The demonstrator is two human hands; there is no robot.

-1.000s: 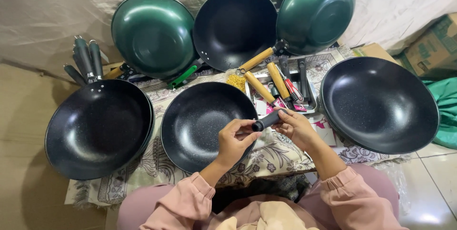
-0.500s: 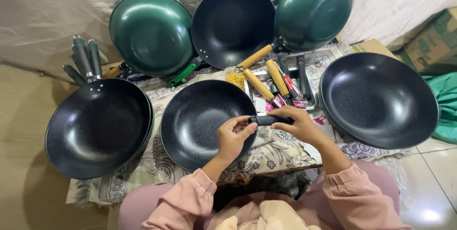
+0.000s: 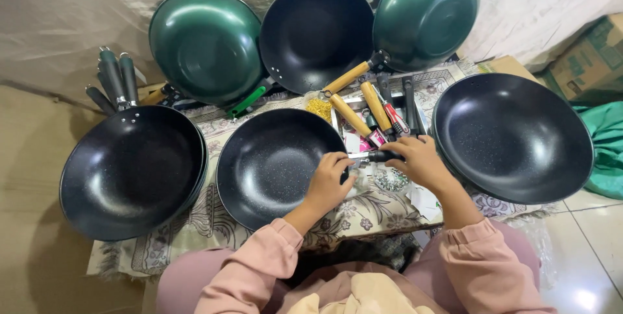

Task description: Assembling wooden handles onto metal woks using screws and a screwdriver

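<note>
A black speckled wok (image 3: 272, 164) with no handle lies in front of me on a patterned cloth. My left hand (image 3: 329, 183) grips its right rim. My right hand (image 3: 420, 161) holds a dark handle (image 3: 376, 156) level against that rim, its metal end pointing at the wok. Both sleeves are pink.
A stack of black woks (image 3: 130, 171) sits at the left, with dark handles (image 3: 115, 80) behind it, and a large black wok (image 3: 513, 135) at the right. Two green woks (image 3: 204, 44) (image 3: 425, 12) and a black one (image 3: 317, 31) lean at the back. Wooden handles (image 3: 363, 109) and tools lie in the middle. A cardboard box (image 3: 587, 57) stands far right.
My right hand has lowered the dark handle from a tilted pose to level at the wok's rim. My left hand has moved onto the rim.
</note>
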